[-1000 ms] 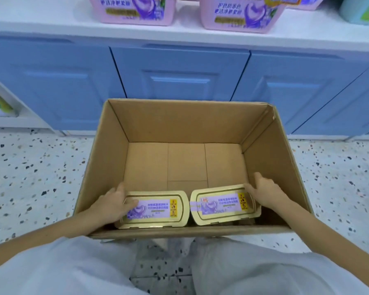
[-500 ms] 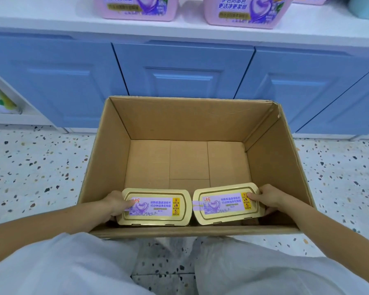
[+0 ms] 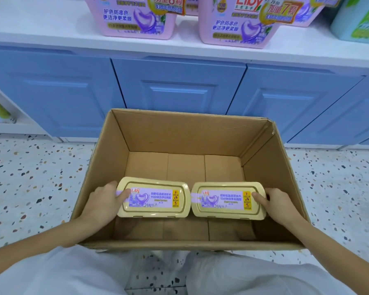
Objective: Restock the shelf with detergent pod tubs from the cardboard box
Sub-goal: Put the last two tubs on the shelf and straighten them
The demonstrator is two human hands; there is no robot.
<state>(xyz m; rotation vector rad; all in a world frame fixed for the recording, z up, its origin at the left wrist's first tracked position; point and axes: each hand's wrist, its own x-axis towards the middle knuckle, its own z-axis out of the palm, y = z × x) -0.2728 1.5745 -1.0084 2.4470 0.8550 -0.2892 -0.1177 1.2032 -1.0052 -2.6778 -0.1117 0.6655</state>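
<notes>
An open cardboard box (image 3: 107, 158) stands on the floor in front of me. Two detergent pod tubs with cream-yellow lids and purple labels hang side by side inside it, lifted off its bottom. My left hand (image 3: 103, 202) grips the left end of the left tub (image 3: 153, 198), thumb on the lid. My right hand (image 3: 278, 203) grips the right end of the right tub (image 3: 227, 201), thumb on the lid. Their inner ends nearly touch. On the white shelf (image 3: 51, 28) above stand two pink pod tubs (image 3: 134, 15) (image 3: 241, 24), front labels facing me.
Blue cabinet doors (image 3: 179, 90) run below the shelf, behind the box. A green-and-blue package (image 3: 358, 20) stands at the shelf's right end. Speckled terrazzo floor (image 3: 30, 179) surrounds the box. My white-clad knees (image 3: 73, 273) are at the bottom. A low white shelf unit (image 3: 6, 116) sits at left.
Both tubs have risen from the box's near bottom corner and now hang higher with my hands on their outer ends. The view has tilted up, showing more of the shelf.
</notes>
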